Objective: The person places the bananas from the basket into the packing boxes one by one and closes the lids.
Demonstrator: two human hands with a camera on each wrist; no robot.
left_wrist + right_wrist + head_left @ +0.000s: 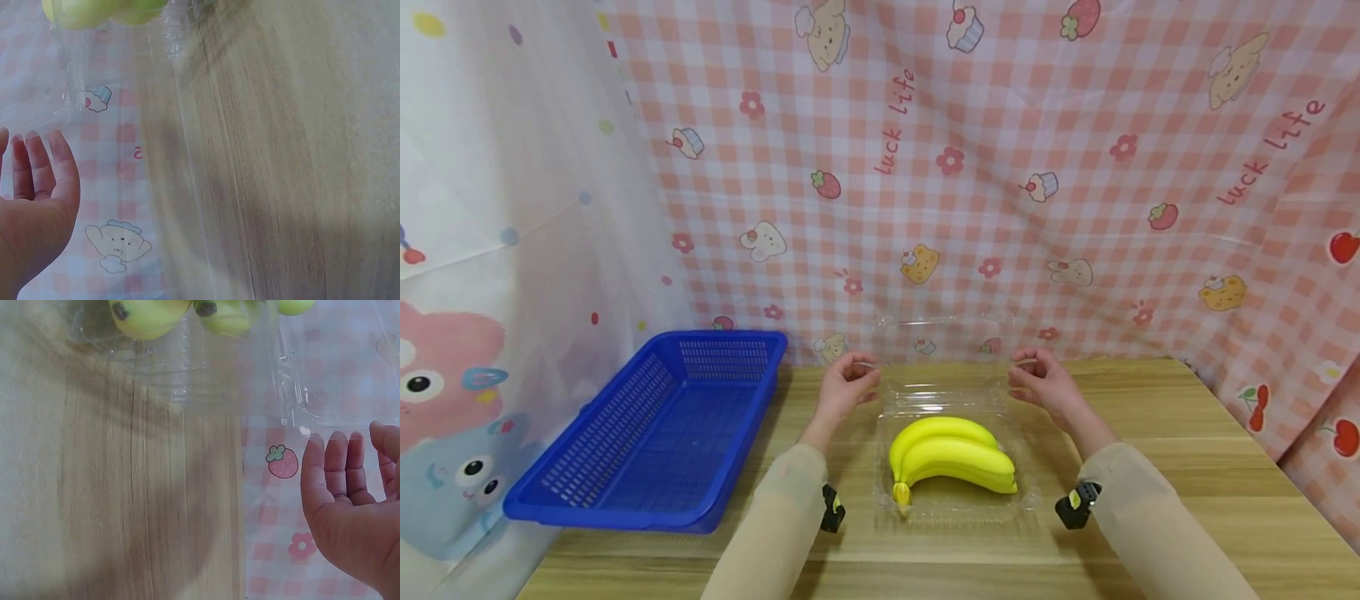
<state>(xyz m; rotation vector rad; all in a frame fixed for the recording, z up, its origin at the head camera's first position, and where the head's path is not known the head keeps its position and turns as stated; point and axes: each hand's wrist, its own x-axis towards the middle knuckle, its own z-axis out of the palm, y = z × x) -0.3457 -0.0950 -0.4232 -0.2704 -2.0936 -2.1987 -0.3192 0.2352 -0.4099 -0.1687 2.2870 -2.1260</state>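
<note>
A bunch of yellow bananas (951,458) lies in the base of a clear plastic clamshell box (1030,504) on the table. The box's transparent lid (947,354) stands raised behind the fruit, hinged along the back. At the lid's left side is my left hand (850,383), its relaxed, slightly bent fingertips right at the edge. My right hand (1045,383) mirrors it on the other side, fingertips (336,439) along the lid's right edge. In both wrist views the fingers do not wrap round the plastic. The banana ends show at the top of the right wrist view.
To the left stands a blue plastic basket (718,492) with perforated walls and nothing in it. The wooden table (1195,467) ends at a pink checked cloth (1000,225) hanging behind. A white printed curtain (535,208) hangs at the left.
</note>
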